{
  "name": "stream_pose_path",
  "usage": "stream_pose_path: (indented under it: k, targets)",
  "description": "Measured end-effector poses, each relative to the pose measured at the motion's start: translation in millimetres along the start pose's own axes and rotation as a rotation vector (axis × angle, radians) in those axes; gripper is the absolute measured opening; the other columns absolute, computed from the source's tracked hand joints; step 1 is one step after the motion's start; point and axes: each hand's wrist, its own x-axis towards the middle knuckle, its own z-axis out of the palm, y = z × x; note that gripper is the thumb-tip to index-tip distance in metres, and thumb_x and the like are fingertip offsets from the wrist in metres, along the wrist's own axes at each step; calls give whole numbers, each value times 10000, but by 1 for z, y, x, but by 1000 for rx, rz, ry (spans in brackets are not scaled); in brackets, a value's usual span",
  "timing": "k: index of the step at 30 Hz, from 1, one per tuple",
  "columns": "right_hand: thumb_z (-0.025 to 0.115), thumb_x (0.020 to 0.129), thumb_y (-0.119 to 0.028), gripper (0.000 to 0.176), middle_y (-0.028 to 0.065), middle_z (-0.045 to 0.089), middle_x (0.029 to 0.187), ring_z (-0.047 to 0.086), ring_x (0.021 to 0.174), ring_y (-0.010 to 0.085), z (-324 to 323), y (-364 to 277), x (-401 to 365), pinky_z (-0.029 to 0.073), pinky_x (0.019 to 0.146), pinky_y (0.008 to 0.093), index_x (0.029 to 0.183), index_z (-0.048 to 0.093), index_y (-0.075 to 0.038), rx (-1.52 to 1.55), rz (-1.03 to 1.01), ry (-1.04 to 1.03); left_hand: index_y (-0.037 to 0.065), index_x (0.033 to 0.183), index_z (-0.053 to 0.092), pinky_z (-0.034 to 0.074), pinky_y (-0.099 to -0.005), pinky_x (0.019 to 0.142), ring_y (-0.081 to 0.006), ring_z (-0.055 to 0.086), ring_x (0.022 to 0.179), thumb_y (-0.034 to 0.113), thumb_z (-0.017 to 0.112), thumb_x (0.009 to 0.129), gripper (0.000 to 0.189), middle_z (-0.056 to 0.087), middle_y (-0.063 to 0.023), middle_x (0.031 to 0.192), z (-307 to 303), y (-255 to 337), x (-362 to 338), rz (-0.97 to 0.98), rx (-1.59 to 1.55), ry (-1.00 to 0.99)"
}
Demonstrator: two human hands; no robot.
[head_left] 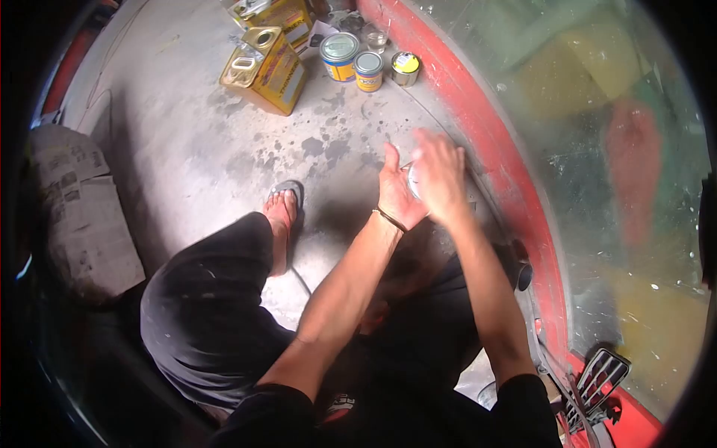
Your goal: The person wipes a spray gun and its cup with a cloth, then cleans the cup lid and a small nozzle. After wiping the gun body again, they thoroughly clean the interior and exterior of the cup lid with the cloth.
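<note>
My left hand (pixel 396 188), with a dark band at the wrist, is wrapped around a small round container with a pale top (pixel 413 181). Its thumb points up along the near side. Over that top lies my right hand (pixel 442 175), its fingers smeared by motion. Most of the container is hidden between the two hands, so I cannot tell its exact kind. Both hands are held out in front of my knees, above the concrete floor.
A yellow square metal can (pixel 275 78) stands ahead, beside a large paint tin (pixel 340 56), a smaller tin (pixel 369 72) and a yellow-topped tin (pixel 405 69). Behind them is a clear cup (pixel 376 39). A red panel edge (pixel 478 104) curves along the right. Newspaper (pixel 93 231) covers something at left.
</note>
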Motion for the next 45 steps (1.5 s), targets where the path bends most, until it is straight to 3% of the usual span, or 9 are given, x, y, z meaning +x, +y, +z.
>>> stream_pose_path:
  k: [7, 14, 17, 19, 20, 23, 30, 43, 45]
  targets:
    - [506, 1082, -354, 419, 150, 597, 1445, 524, 1382, 353, -22, -32, -33, 387, 1168, 546, 1402, 628, -114, 135, -128, 55, 47, 1465, 544, 416, -583, 1192, -378, 526, 1432, 867, 412, 956, 974, 578, -196, 1516, 19, -3, -16, 19, 189, -11]
    - [520, 1120, -327, 346, 184, 781, 1007, 782, 802, 286, -68, -7, 11, 602, 690, 413, 1205, 695, -41, 727, 865, 108, 76, 1475, 554, 484, -458, 1123, -268, 597, 1348, 562, 642, 1033, 662, 631, -121, 1461, 58, -2, -25, -200, 469, 61]
    - [566, 1118, -271, 279, 55, 767, 925, 697, 720, 123, -42, 7, 9, 541, 659, 286, 1208, 723, -59, 679, 650, 567, 141, 1538, 510, 455, -495, 1147, -292, 560, 1385, 587, 628, 1032, 685, 590, -124, 1512, 64, 33, -18, -140, 511, 147]
    - [578, 1112, -231, 254, 66, 763, 938, 708, 811, 137, -51, -57, 9, 562, 709, 333, 1203, 716, -38, 858, 831, 491, 216, 1567, 486, 422, -554, 1175, -327, 529, 1418, 638, 584, 1032, 689, 564, -128, 1542, 76, 60, -11, -113, 481, 271]
    - [570, 1113, -211, 246, 100, 760, 1078, 717, 940, 198, -1, -65, 8, 580, 818, 386, 1202, 713, -32, 682, 490, 698, 244, 1572, 485, 382, -616, 1197, -348, 509, 1437, 698, 505, 1037, 702, 551, -129, 1553, 73, 73, -2, -127, 533, 223]
    - [639, 1012, -219, 528, 217, 471, 1593, 408, 1521, 387, 44, -152, 6, 293, 1248, 575, 1492, 581, -7, 461, 260, 644, 238, 1580, 482, 349, -672, 1201, -377, 492, 1449, 713, 419, 1057, 709, 528, -128, 1574, 47, 119, 17, -335, 518, 33]
    - [434, 1136, -371, 496, 157, 456, 1634, 380, 1533, 394, 40, -97, -11, 197, 1261, 616, 1499, 570, -62, 398, 769, 686, 172, 1571, 478, 378, -575, 1219, -305, 474, 1476, 583, 476, 1102, 624, 505, -114, 1590, 44, 50, 12, -456, 613, 140]
    - [453, 1135, -300, 499, 252, 438, 1621, 339, 1528, 480, 38, -124, -56, 206, 1273, 573, 1513, 527, 17, 139, 787, 751, 166, 1498, 522, 444, -517, 1159, -332, 502, 1445, 781, 446, 1017, 784, 513, -114, 1583, 1, 11, 13, -670, 735, 212]
    - [429, 1143, -297, 509, 250, 440, 1620, 353, 1527, 456, 39, -143, -52, 217, 1276, 552, 1529, 504, 25, 14, 745, 642, 137, 1433, 545, 453, -481, 1152, -347, 485, 1470, 846, 426, 977, 852, 531, -139, 1570, -52, 19, 27, -953, 188, -208]
